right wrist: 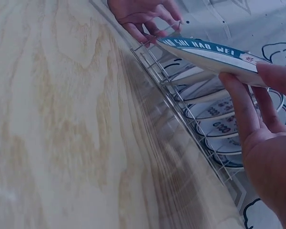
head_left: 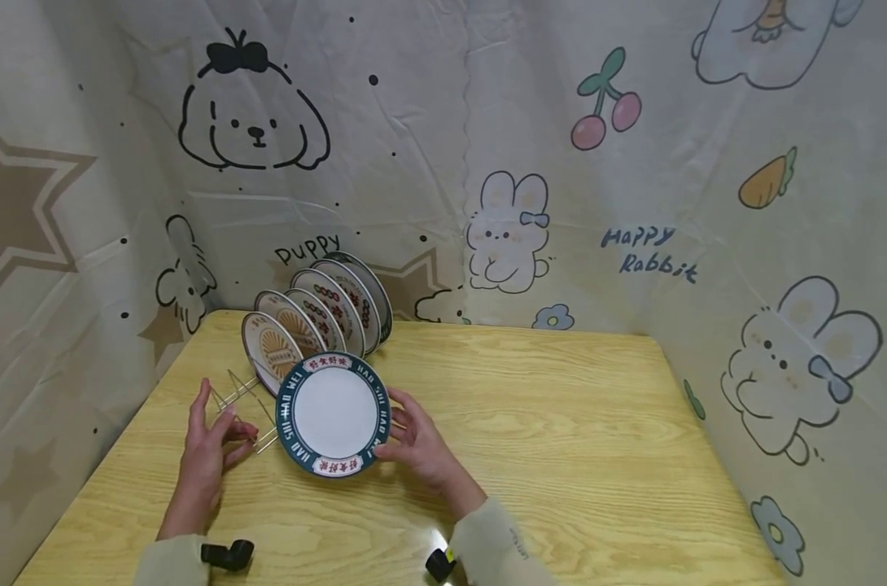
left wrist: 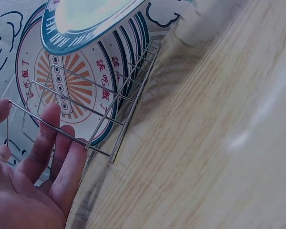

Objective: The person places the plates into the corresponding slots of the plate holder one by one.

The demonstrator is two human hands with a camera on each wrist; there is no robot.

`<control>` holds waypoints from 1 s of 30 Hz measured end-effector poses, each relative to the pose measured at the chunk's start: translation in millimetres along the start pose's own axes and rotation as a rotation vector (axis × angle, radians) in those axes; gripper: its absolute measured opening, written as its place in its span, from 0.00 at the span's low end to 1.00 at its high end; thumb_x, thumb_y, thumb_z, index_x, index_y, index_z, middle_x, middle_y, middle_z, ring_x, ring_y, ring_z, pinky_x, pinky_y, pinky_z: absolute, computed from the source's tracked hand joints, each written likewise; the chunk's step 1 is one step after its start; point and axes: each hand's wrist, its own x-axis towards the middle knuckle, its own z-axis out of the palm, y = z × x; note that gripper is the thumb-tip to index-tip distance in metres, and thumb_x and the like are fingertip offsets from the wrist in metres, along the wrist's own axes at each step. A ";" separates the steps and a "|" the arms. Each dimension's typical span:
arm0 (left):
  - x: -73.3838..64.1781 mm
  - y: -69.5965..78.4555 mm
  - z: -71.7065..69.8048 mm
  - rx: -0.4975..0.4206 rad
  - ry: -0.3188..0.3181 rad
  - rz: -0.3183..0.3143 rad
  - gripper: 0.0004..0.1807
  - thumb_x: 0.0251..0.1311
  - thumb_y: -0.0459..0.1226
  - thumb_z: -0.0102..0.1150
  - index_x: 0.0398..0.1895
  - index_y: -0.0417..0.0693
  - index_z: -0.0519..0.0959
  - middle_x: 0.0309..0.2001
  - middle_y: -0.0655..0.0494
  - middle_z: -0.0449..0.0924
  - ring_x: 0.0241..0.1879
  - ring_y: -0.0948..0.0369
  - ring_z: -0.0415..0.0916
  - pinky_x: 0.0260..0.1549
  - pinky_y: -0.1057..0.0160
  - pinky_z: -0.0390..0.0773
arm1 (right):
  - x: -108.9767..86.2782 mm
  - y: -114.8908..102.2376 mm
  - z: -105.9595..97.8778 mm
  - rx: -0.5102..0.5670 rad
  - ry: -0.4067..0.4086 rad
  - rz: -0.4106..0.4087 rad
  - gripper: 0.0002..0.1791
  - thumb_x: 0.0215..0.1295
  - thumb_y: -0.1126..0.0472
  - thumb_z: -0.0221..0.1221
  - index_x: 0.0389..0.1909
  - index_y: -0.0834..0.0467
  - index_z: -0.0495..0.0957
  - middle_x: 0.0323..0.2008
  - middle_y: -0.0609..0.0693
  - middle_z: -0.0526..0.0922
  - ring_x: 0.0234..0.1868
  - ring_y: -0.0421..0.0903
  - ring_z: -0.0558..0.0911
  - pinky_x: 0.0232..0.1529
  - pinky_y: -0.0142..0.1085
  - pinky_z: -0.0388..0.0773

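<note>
My right hand (head_left: 421, 443) pinches the right edge of a white plate (head_left: 336, 413) with a dark teal, lettered rim. In the right wrist view the thumb lies on one face of this plate and the fingers on the other. The plate is held tilted in front of a wire dish rack (left wrist: 115, 125). At the rack's near end, my left hand (head_left: 212, 439) holds the end wire, its thumb at the wire's corner and its fingers against the wire. Several plates (head_left: 271, 350) stand leaning in a row in the rack, with printed orange and red patterns.
The rack stands on the left part of a wood-grain table (head_left: 546, 423). A light curtain (head_left: 414, 122) printed with cartoon animals surrounds the table at the back and sides. The row of plates reaches close to the back curtain.
</note>
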 end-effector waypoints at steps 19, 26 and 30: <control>1.2 1.1 4.3 0.014 -0.016 0.020 0.42 0.78 0.54 0.48 0.81 0.86 0.33 0.32 0.65 0.83 0.36 0.65 0.85 0.39 0.72 0.85 | 22.8 0.8 35.8 -0.171 0.060 -0.073 0.46 0.59 0.83 0.63 0.76 0.51 0.66 0.67 0.61 0.73 0.61 0.50 0.79 0.48 0.33 0.87; 0.1 0.7 1.4 -0.010 -0.036 0.031 0.43 0.77 0.54 0.49 0.82 0.85 0.33 0.32 0.64 0.83 0.36 0.64 0.85 0.40 0.70 0.86 | 34.7 1.4 43.1 -0.236 0.024 -0.124 0.44 0.59 0.84 0.63 0.75 0.52 0.68 0.67 0.61 0.74 0.63 0.60 0.79 0.47 0.34 0.87; -0.9 1.9 -0.2 -0.014 -0.035 0.032 0.42 0.78 0.54 0.49 0.82 0.85 0.34 0.32 0.64 0.83 0.36 0.65 0.85 0.40 0.70 0.86 | 41.3 0.9 47.2 -0.249 -0.001 -0.122 0.44 0.60 0.83 0.63 0.75 0.52 0.69 0.68 0.60 0.74 0.62 0.55 0.80 0.48 0.34 0.87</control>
